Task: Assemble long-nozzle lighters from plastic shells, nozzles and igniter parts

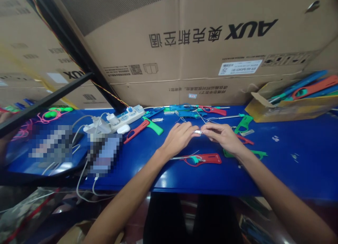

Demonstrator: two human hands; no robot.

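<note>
My left hand (pixel 180 137) is closed on a small whitish metallic piece (pixel 197 132), held just above the blue table (pixel 285 173). Fingertips of my right hand (pixel 224 135) pinch at the piece's right end, where a thin wire seems to rise. Just below my hands lies a red long-nosed lighter half (pixel 211 159) with a teal trigger and a metal tube. A green lighter shell (pixel 244 123) and a red one (pixel 245 140) sit right of my right hand. Beyond my fingers are blue lighter parts (pixel 188 114) and a red lighter handle (pixel 215 111).
A yellow-brown box (pixel 293 108) of lighter shells stands at the back right. Left are a power strip (pixel 126 118) with chargers, a blurred phone (pixel 105 154) and cables. A large cardboard carton (pixel 169 64) closes off the back. A black metal frame (pixel 47 103) crosses the left.
</note>
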